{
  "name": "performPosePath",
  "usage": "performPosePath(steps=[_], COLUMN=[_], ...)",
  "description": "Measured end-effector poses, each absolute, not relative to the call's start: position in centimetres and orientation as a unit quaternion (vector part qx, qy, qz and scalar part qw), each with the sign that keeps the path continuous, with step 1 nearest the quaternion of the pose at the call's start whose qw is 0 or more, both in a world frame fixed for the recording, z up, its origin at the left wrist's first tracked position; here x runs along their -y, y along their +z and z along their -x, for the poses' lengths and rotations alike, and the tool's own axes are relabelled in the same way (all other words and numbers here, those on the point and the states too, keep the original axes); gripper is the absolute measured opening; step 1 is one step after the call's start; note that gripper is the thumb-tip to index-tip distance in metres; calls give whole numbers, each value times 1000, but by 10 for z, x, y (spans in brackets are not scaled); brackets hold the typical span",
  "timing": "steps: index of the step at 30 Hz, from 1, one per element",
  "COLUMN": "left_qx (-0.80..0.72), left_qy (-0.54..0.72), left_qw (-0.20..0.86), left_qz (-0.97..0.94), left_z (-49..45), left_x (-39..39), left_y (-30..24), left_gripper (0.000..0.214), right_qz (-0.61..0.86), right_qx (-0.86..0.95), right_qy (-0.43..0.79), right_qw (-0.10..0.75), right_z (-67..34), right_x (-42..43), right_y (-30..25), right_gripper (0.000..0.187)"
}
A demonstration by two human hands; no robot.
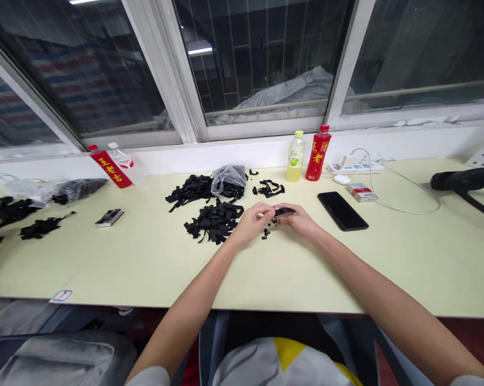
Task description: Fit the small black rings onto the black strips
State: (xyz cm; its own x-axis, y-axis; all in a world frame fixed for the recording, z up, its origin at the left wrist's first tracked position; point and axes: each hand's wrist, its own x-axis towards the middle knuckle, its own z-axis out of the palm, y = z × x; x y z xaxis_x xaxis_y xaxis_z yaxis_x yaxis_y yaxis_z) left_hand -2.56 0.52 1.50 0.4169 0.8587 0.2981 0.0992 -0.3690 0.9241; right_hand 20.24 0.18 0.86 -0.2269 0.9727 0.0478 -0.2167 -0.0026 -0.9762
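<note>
Pinching blk strip (284, 212) horiz, L hand (250, 223), R hand (299, 221)

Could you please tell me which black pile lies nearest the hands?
The pile of black strips beside the left hand; the other piles lie farther off.

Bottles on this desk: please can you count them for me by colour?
Red bottles: 2
Clear plastic bottle: 1
Yellow-green drink bottle: 1
Total: 4
</note>
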Motion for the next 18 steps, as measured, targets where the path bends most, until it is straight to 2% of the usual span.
performPosePath(steps=[3,9,14,18], left_qx=[-394,-428,-445,-453], left_qy=[417,418,412,397], left_qw=[413,382,372,388], left_qz=[-707,-704,-703,-697], left_z=[28,26,25,25], left_x=[-8,-12,-12,-8], left_y=[13,10,7,5], left_gripper=[62,53,52,61], right_qz=[370,375,392,411], right_qx=[503,519,547,563], right_qy=[604,575,543,523], right_qw=[495,509,502,491], right_z=[-202,-203,-202,-201], right_x=[-1,0,0,-1], right_y=[11,13,9,7], right_gripper=[53,69,63,60])
